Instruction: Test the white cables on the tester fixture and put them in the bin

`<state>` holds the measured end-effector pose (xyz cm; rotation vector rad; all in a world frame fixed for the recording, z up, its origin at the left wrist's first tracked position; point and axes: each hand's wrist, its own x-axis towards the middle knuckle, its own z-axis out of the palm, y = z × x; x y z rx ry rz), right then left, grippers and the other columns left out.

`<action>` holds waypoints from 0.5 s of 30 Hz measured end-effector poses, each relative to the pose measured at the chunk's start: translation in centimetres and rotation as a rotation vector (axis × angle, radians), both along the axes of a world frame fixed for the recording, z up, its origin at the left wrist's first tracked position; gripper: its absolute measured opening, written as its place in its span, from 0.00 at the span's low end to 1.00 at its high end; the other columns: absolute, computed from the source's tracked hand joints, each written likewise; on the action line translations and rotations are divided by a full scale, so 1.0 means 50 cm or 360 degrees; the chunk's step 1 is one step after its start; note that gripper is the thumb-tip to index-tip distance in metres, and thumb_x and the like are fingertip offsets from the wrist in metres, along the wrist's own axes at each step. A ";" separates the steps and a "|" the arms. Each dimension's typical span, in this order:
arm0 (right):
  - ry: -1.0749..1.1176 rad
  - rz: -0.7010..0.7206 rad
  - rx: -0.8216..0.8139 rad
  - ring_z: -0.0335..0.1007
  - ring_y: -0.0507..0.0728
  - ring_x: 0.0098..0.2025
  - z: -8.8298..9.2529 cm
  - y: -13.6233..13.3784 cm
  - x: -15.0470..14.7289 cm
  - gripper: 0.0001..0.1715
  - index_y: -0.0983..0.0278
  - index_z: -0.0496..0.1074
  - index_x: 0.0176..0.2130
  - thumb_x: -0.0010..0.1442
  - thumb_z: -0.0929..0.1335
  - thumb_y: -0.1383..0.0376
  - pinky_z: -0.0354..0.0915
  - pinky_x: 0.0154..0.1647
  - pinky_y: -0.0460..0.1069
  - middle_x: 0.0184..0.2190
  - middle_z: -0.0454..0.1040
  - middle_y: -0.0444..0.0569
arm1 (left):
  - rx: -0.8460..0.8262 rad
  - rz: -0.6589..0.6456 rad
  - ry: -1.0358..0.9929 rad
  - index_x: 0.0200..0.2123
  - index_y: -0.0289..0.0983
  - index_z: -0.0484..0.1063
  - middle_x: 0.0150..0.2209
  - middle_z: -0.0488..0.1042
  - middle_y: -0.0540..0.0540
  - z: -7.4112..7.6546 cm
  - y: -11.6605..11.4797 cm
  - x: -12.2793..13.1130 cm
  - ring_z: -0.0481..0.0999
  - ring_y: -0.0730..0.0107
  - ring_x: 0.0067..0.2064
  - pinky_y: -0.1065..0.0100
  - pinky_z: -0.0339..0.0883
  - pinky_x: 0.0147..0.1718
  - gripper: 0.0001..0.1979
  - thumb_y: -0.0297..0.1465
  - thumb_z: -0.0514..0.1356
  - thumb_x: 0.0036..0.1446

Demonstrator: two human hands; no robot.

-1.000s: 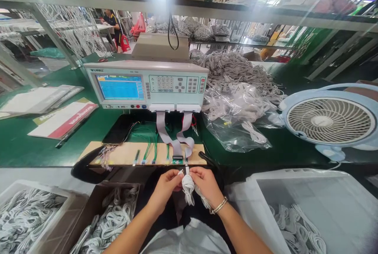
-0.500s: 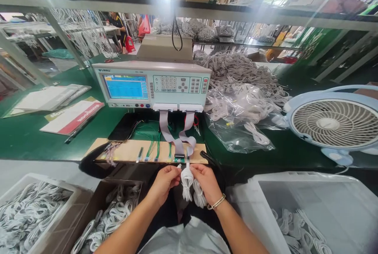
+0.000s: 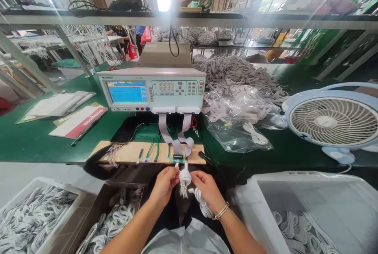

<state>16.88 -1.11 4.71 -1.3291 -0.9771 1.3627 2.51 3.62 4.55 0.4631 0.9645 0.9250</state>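
Note:
Just below the board's front edge hangs a coiled white cable (image 3: 185, 179), its upper plug up against the test board (image 3: 178, 159). My left hand (image 3: 165, 181) is closed, thumb and forefinger pinching a small white plug (image 3: 176, 164) at the board's edge, left of that coil. My right hand (image 3: 209, 191) is closed around a second bundled white cable (image 3: 203, 203), which hangs under the palm. Its fingertips are beside the middle coil; whether they touch it I cannot tell. Grey ribbon cables (image 3: 167, 130) run from the board to a tester (image 3: 152, 92) with a lit blue screen.
Bins of coiled cables stand at left (image 3: 71, 206) and right (image 3: 256, 191), with a cardboard box (image 3: 100, 191) between my left arm and the left bin. A fan (image 3: 333, 118), a plastic bag of cables (image 3: 236, 136) and papers (image 3: 79, 120) lie on the green table (image 3: 26, 143).
The camera view has tilted up a little. My left hand's plug is closer to the board. My right fingertips have moved down and away from the middle cable's plug, and the bundle's end now shows.

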 end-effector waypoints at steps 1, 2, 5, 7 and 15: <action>0.0007 0.0000 -0.0004 0.60 0.48 0.22 -0.001 0.001 0.000 0.16 0.67 0.73 0.31 0.49 0.66 0.57 0.57 0.24 0.43 0.21 0.69 0.45 | -0.0003 0.0010 0.0007 0.19 0.32 0.65 0.17 0.64 0.53 0.003 -0.001 0.002 0.62 0.83 0.19 0.80 0.59 0.18 0.11 0.32 0.64 0.38; 0.0021 -0.0005 -0.0014 0.60 0.48 0.22 -0.001 0.002 0.000 0.16 0.67 0.73 0.31 0.48 0.67 0.56 0.57 0.23 0.43 0.21 0.69 0.45 | -0.0001 0.0025 0.0005 0.18 0.32 0.64 0.17 0.64 0.53 0.005 -0.003 0.004 0.62 0.83 0.19 0.80 0.59 0.18 0.12 0.32 0.64 0.38; 0.0100 -0.0034 -0.0069 0.60 0.48 0.21 -0.001 0.005 -0.004 0.17 0.67 0.73 0.31 0.47 0.67 0.56 0.58 0.22 0.43 0.21 0.69 0.45 | 0.0044 0.0106 -0.0045 0.18 0.32 0.64 0.18 0.65 0.53 0.008 -0.010 0.016 0.63 0.83 0.20 0.79 0.59 0.21 0.12 0.33 0.64 0.38; 0.0168 -0.0057 -0.0095 0.60 0.49 0.21 0.000 0.007 -0.008 0.17 0.67 0.72 0.31 0.47 0.67 0.55 0.59 0.23 0.44 0.22 0.69 0.45 | 0.0069 0.0155 -0.0070 0.20 0.32 0.65 0.20 0.66 0.52 0.005 -0.013 0.022 0.63 0.82 0.21 0.79 0.59 0.22 0.12 0.34 0.64 0.38; 0.0234 0.0022 -0.0182 0.65 0.52 0.25 0.038 0.037 -0.022 0.19 0.67 0.73 0.31 0.44 0.69 0.54 0.62 0.29 0.45 0.23 0.72 0.47 | 0.0020 -0.0267 -0.0041 0.27 0.32 0.70 0.20 0.64 0.52 0.013 0.012 0.004 0.59 0.81 0.20 0.75 0.54 0.23 0.19 0.44 0.60 0.40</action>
